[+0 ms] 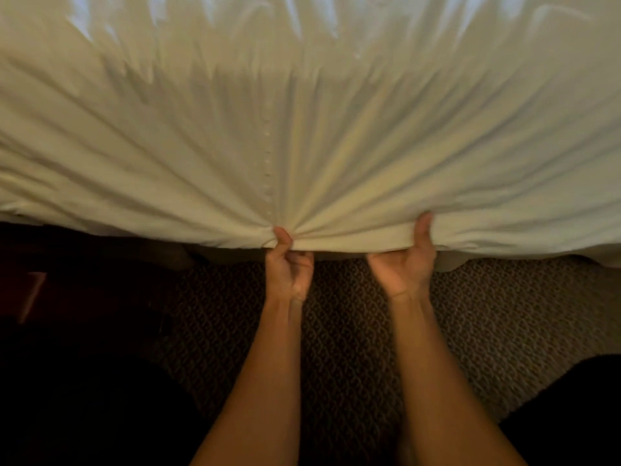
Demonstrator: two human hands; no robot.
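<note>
White sheet (pixel 302 146) gripped at its near edge by both hands.
Left hand (pixel 289 267) pinches a bunched fold; right hand (pixel 405 264) is curled round the hem, thumb on top. Creases fan out across the bed above patterned carpet (pixel 336 331).

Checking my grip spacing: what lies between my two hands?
In the head view, the bunched hem of the white sheet spans from left hand to right hand; below it, patterned carpet.
</note>
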